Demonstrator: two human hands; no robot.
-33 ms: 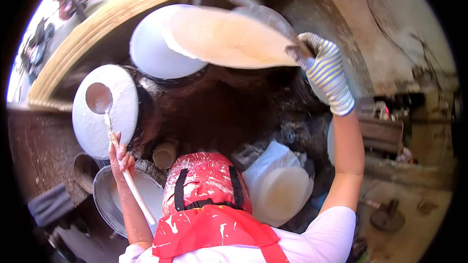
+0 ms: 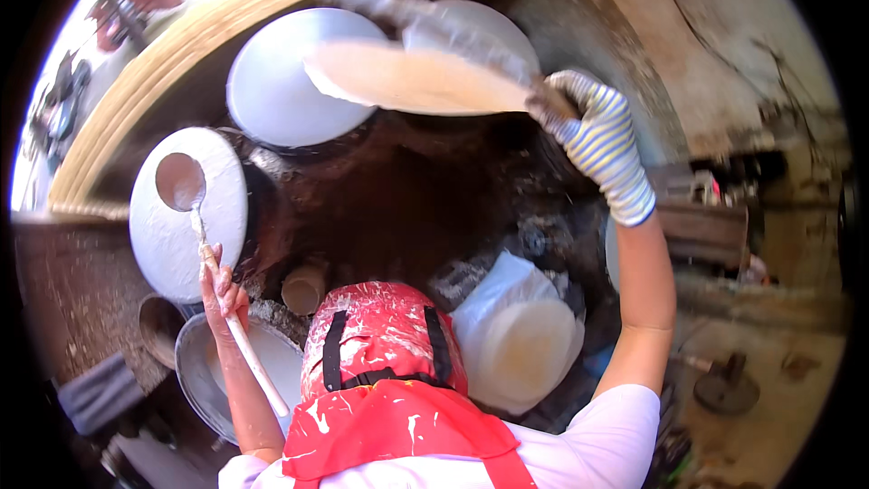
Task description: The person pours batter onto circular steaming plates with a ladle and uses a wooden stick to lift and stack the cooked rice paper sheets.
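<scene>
My left hand (image 2: 224, 297) is closed round the pale handle of a ladle (image 2: 237, 335). The ladle's round bowl lies on a white, batter-coated round griddle (image 2: 195, 249) at the left. My right hand (image 2: 596, 131), in a striped knit glove, pinches the right edge of a thin tan pancake (image 2: 416, 81). That pancake hangs raised, nearly edge-on, over the gap between two pale round griddles (image 2: 294, 81) at the back. A blurred mottled rod (image 2: 389, 11) slants across above it and ends at my gloved fingers; I cannot tell whether they grip it too.
A pail (image 2: 195, 371) with pale contents stands by my left forearm. Pale round pancakes (image 2: 525, 358) lie stacked on plastic right of my red apron (image 2: 380, 335). A curved yellowish rim (image 2: 181, 63) bounds the far left. A small brown cup (image 2: 303, 290) sits near the centre.
My right hand has shifted slightly left and down. The pancake looks narrower and more edge-on, and more of the back griddles shows. The ladle keeps its place on the left griddle.
</scene>
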